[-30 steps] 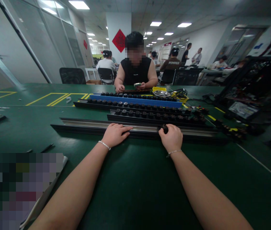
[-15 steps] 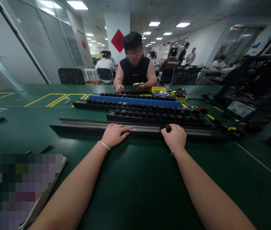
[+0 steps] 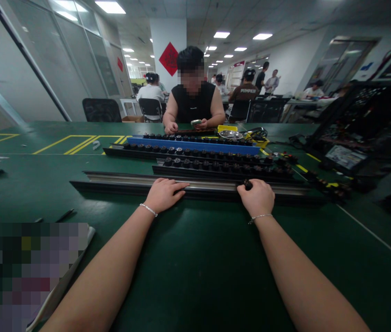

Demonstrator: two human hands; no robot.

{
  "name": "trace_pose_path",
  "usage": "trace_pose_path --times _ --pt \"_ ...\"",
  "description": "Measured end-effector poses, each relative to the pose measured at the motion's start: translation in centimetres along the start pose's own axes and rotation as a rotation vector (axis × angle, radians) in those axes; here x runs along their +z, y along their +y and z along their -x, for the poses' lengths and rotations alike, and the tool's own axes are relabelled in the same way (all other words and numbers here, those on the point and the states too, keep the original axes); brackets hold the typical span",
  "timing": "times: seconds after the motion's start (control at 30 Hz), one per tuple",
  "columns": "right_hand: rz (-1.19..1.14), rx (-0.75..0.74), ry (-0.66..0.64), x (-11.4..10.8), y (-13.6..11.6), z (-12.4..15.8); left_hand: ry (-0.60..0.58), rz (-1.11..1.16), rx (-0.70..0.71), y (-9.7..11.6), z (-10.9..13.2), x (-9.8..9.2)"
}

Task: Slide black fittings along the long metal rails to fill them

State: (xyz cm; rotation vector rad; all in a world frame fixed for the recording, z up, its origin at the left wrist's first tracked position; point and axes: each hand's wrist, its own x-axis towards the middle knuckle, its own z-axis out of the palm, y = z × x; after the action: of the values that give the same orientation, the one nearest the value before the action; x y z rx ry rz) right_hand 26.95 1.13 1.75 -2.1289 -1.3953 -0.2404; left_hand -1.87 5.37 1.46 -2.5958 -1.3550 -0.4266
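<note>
Lengthwise in front of me lies a long black metal rail (image 3: 212,185) with a shiny channel. Its left part is held by my left hand (image 3: 163,193), fingers stretched over the near edge and thumb on the near side. My right hand (image 3: 259,197) is closed, pinching a small black round part (image 3: 247,185) at the channel. Fingers hide much of that part, so its exact kind cannot be made out.
Behind the rail lie black rails (image 3: 223,167) fitted with several round black parts, and a blue rail (image 3: 195,145). A metal dish (image 3: 230,135) and a yellow tray (image 3: 227,128) stand farther back. Across the table sits a person (image 3: 195,103) holding a phone. A dark frame (image 3: 351,124) stands right.
My right hand has slid a little to the right along the rail with the small black part. My left hand keeps its place on the rail.
</note>
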Motion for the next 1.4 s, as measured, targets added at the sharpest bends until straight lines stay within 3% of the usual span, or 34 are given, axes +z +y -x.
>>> trace_pose_path --times 1.4 --pt "0.117 0.148 -0.031 -1.8 2.6 -1.4 -0.013 0.016 -0.008 0.1 -0.1 -0.1"
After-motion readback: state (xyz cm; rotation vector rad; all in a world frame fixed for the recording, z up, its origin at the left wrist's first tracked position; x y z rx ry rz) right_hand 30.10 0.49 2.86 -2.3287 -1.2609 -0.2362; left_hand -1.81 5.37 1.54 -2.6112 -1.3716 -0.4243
